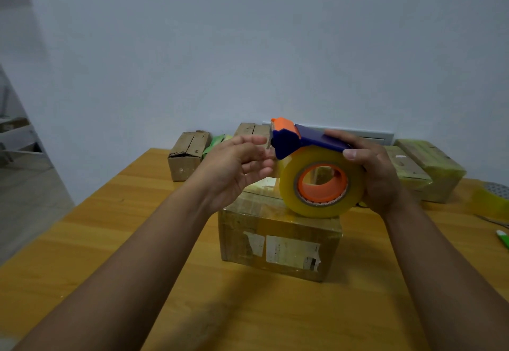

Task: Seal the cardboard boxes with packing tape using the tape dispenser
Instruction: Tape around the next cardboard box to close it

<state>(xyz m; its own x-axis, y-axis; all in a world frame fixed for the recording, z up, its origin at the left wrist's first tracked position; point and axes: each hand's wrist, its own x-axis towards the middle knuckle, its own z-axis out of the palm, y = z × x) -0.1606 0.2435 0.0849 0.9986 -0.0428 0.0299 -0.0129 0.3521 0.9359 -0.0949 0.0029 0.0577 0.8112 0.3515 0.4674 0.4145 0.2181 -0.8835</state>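
A cardboard box (278, 243) with torn labels and old tape sits in the middle of the wooden table (110, 240). Above its top, my right hand (377, 174) grips the tape dispenser (300, 141), a blue and orange frame carrying a big roll of clear yellowish tape (319, 182). The dispenser's orange cutter end points left. My left hand (237, 163) hovers just left of the cutter end, fingers loosely spread and reaching toward the roll's edge. Whether it touches the tape end I cannot tell.
Along the wall stand a worn brown box (187, 155), another brown box (252, 130) and a green packet (217, 141). Two tape-wrapped boxes (427, 171) sit at the back right. A spare tape roll (493, 199) and a green-white pen (502, 237) lie at the right edge.
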